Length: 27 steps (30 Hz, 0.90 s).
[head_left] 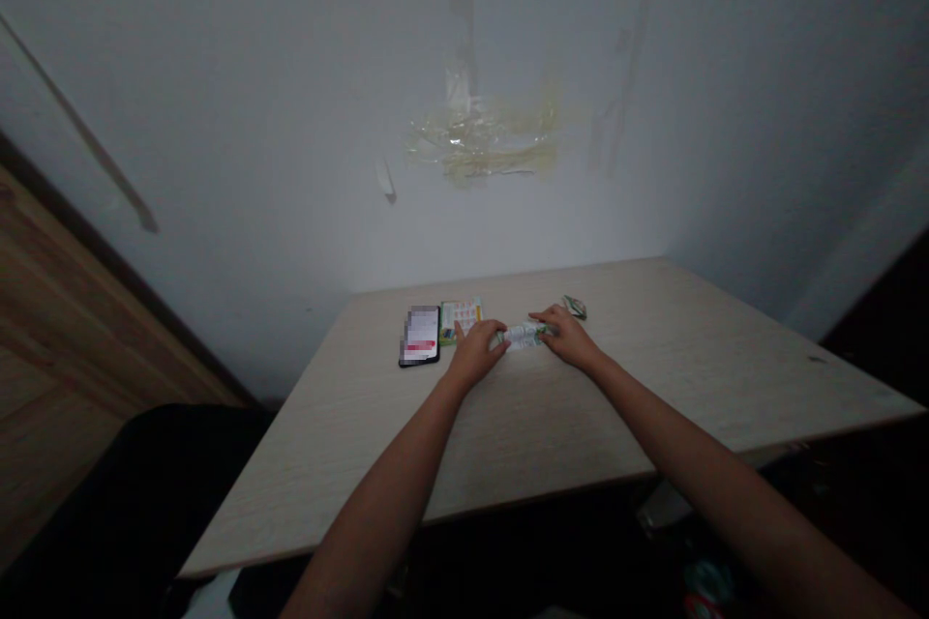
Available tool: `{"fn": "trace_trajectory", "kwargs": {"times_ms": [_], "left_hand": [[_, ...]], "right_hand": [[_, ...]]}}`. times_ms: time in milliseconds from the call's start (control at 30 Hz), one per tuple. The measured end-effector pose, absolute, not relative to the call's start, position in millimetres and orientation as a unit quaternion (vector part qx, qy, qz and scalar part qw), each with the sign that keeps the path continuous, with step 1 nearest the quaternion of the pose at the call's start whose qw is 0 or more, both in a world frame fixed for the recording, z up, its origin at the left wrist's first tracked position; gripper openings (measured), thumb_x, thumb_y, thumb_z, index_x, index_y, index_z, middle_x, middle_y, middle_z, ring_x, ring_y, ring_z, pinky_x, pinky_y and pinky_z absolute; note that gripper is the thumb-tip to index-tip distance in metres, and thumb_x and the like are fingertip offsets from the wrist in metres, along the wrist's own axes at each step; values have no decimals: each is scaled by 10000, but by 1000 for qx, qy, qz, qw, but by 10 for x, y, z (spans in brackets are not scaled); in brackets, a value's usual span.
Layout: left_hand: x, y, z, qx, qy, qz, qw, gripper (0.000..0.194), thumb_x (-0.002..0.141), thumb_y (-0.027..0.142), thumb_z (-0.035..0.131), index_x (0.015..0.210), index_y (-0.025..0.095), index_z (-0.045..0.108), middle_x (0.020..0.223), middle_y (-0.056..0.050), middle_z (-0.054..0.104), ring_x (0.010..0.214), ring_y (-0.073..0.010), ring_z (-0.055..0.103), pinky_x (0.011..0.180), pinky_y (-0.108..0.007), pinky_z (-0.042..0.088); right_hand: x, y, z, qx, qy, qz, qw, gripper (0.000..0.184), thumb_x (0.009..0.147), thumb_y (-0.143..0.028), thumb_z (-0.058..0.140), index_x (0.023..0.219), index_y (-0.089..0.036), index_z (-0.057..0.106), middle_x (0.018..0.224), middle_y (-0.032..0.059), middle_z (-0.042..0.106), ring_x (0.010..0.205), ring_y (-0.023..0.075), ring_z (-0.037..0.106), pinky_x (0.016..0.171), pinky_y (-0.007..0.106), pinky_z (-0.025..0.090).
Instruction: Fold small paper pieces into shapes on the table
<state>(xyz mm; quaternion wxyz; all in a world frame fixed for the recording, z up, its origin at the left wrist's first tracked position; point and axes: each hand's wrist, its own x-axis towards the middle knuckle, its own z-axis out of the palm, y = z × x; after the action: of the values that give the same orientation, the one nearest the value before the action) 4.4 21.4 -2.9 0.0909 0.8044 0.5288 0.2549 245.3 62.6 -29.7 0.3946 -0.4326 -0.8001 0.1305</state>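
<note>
Between my two hands a small printed packet (520, 337), white and green, is stretched flat just over the table. My left hand (477, 348) pinches its left end, fingers closed on the edge. At the other end, my right hand (570, 337) grips it between thumb and fingers. Partly behind my left hand lies a printed card (464, 312) with rows of small pictures and a green edge. A phone (419, 337) with a lit screen rests left of the card. Beyond my right hand is a small folded green-and-white wrapper (575, 307).
The pale wooden table (529, 435) meets a grey wall (290, 116) at its back edge. Yellowed tape (486, 140) sticks to that wall. At the left stand wooden boards (65, 338) and a dark object (174, 464). Shadowed items lie below the front edge.
</note>
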Motion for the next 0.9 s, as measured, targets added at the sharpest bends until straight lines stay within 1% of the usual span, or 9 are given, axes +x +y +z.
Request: {"fn": "trace_trajectory", "kwargs": {"times_ms": [100,233,333,433,533,600,700,800,900], "left_hand": [[53,185,-4,817,521,227,97,332,960,396,510,1274,307,570,1292,-31,659,1259,-247,548,1173,-680,-14],[55,171,21,825,521,211,56,417,992,490,419,1371,350,525,1342,-41,638,1316,-267,504,1167,-683,-47],[32,187,16,827,524,202,32,414,1013,521,332,1308,387,590,1322,-9,659,1364,-288,447,1126,-730,-91],[4,206,4,825,529,196,27,427,1017,526,316,1188,373,676,1281,16,686,1364,-315,430,1075,-775,-128],[-5,213,3,822,535,194,28,418,1016,515,333,1171,367,691,1286,19,684,1349,-319,432,1069,-781,-124],[-1,209,9,822,537,189,28,405,1015,504,343,1163,378,698,1290,19,682,1345,-314,430,1082,-775,-107],[10,194,18,824,536,185,15,350,990,495,421,1150,389,713,1292,6,676,1347,-317,421,1124,-743,-59],[17,174,23,828,529,183,8,316,949,473,519,1186,377,704,1284,-23,668,1342,-319,411,1151,-710,-50],[25,162,20,830,528,181,11,333,935,488,541,1214,381,688,1265,-38,656,1317,-317,412,1142,-716,-61]], "right_hand": [[2449,608,-271,-424,-801,126,403,315,777,-103,608,1055,-198,721,1014,78,613,1016,232,570,966,395,456],[2464,600,-251,-430,-799,123,403,217,791,-109,593,969,-180,695,978,74,653,991,227,586,934,374,462],[2495,612,-265,-441,-805,127,376,185,800,-114,580,930,-168,701,924,75,678,937,223,607,892,361,478],[2538,633,-292,-432,-818,137,355,291,749,-44,545,931,-176,730,960,75,705,973,219,623,937,360,473],[2575,649,-306,-424,-823,152,347,459,649,30,478,934,-195,759,1023,64,724,1026,214,633,989,360,461],[2582,647,-297,-423,-823,166,341,477,625,26,465,910,-201,773,1015,57,737,1024,219,643,993,367,465],[2560,625,-264,-430,-820,173,336,368,700,-42,506,885,-201,782,970,59,754,986,231,660,972,387,479],[2521,599,-241,-414,-834,143,336,221,807,-178,590,913,-206,781,975,66,757,991,243,658,981,416,469],[2500,583,-249,-395,-851,117,325,210,831,-317,672,991,-226,774,1066,75,739,1066,255,629,1021,444,442]]}}
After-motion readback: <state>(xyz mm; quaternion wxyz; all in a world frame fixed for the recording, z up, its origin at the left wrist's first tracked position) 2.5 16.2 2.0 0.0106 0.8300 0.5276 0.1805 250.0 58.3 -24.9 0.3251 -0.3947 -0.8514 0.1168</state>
